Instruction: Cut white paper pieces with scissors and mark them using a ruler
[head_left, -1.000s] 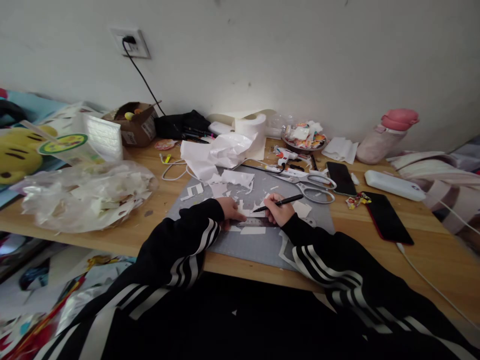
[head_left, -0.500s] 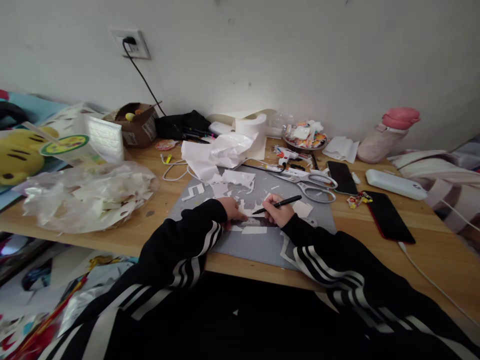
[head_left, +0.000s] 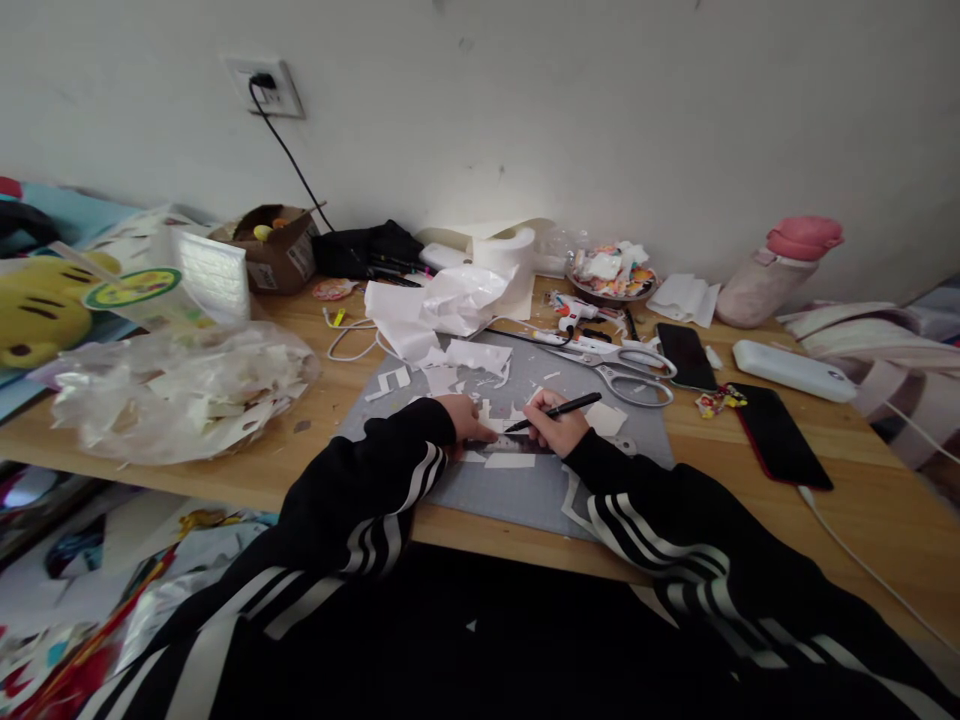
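The mat (head_left: 495, 500) lies beneath both hands, and it carries scraps (head_left: 480, 355) beyond the grip; a loose one could wedge under the ruler and tilt it. The scissors (head_left: 602, 361) lie beyond the right hand (head_left: 559, 428), to its right, with their handles spread; a wide outward sweep might knock them. The ruler (head_left: 525, 443) runs from the left fingertips to under the right hand. The left hand (head_left: 469, 418) bears down near one end only — so sideways push from the other side could swing it. Whether those fingers also pinch anything, I cannot tell.

The pen (head_left: 574, 405) is held in a narrow grip between the right hand's thumb and fingers, tip down and leaning left. Its tip points at the paper (head_left: 493, 425), just beyond the ruler, between the hands. That paper looks small and thin, so a dragging tip could shift it — or a brushing finger could smear fresh ink. The strip (head_left: 510, 461) lies on the near side of the ruler, where a cuff might nudge it.
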